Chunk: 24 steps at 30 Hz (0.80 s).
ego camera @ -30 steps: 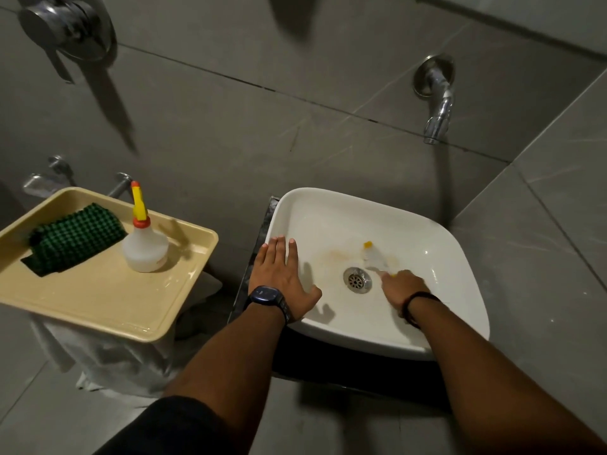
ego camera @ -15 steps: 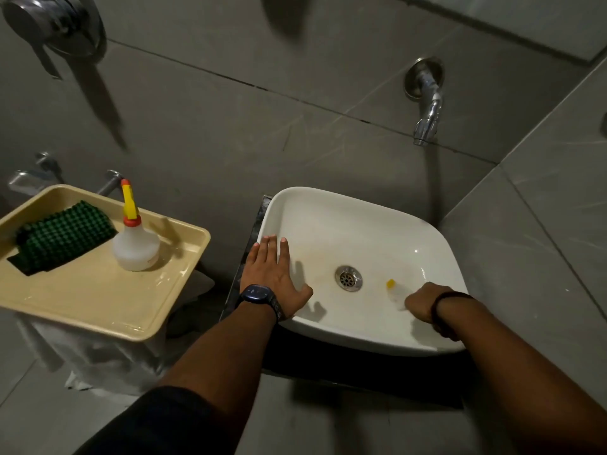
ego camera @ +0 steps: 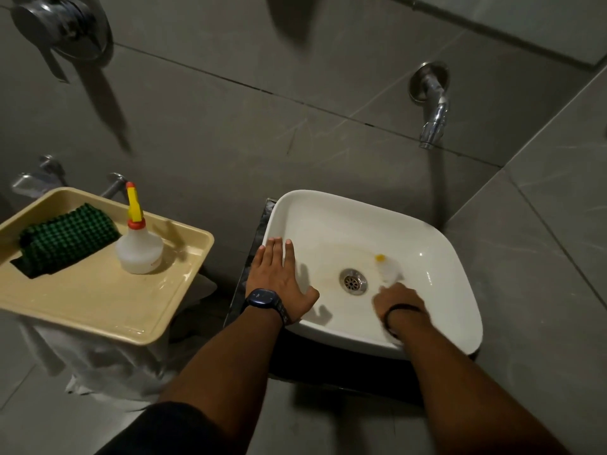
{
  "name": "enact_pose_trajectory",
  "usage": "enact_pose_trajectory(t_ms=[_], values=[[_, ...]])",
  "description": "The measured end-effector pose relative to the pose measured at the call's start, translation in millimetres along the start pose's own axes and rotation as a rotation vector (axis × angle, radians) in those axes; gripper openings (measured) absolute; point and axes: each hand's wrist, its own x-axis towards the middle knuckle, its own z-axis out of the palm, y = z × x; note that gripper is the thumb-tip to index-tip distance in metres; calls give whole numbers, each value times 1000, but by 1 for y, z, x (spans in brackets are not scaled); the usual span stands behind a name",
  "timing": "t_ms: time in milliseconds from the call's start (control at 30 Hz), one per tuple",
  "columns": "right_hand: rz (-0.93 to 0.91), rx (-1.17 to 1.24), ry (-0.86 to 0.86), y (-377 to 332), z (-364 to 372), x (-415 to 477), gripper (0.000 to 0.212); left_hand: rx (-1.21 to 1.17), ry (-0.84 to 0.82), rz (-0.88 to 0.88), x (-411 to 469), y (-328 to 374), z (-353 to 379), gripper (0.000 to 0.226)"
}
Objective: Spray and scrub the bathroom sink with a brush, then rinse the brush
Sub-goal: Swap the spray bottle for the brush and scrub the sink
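A white square sink (ego camera: pixel 437 257) stands against the grey tiled wall, with a metal drain (ego camera: pixel 353 281) in its middle. My right hand (ego camera: pixel 397 303) is inside the basin, right of the drain, shut on a pale brush (ego camera: pixel 387 266) with a yellow tip; the brush is blurred and lies against the basin bottom. My left hand (ego camera: pixel 279 277), with a dark watch on the wrist, rests flat and open on the sink's left rim. A clear spray bottle (ego camera: pixel 139 247) with a yellow nozzle stands on the beige tray (ego camera: pixel 98 300) to the left.
A folded green cloth (ego camera: pixel 65 244) lies on the tray's far left. A chrome tap (ego camera: pixel 433 116) juts from the wall above the sink's far right side, with no water running. Another chrome fitting (ego camera: pixel 62 27) is on the wall at the top left.
My right hand swept the brush from beside the drain to the sink's right side and back toward the drain. My left hand stayed on the rim.
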Motion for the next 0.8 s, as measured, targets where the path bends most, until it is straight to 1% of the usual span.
enact_pose_trajectory(t_ms=[67, 133, 233, 267, 300, 333, 400, 467, 600, 700, 800], values=[[76, -113, 17, 21, -15, 5, 46, -1, 2, 3, 0, 0, 0, 101], [79, -135, -45, 25, -29, 4, 43, -2, 2, -2, 0, 1, 0, 101], [27, 62, -219, 7, -29, -5, 36, 7, -8, -4, 1, 1, 0, 101], [10, 104, -264, 2, -24, -8, 37, 11, -12, -5, 2, 1, 0, 101], [-22, 110, -274, -2, -17, -9, 39, 15, -18, -7, 2, 1, 0, 101], [-58, 98, -256, -2, -10, -8, 42, 20, -26, -8, 1, 0, 0, 101], [-83, 59, -162, 4, -4, -3, 46, 31, -40, -6, 1, 1, -1, 100], [-56, 35, -83, 13, -6, 1, 49, 33, -47, -6, 1, 1, -1, 100], [-36, 22, -18, 26, -11, 2, 48, 42, -31, -5, 2, 2, -1, 101], [2, -1, -22, 40, -19, 0, 44, 72, -38, -5, 2, 1, 0, 101], [-9, 4, -117, 47, -31, -6, 48, 92, -27, -18, 3, 3, 1, 102]])
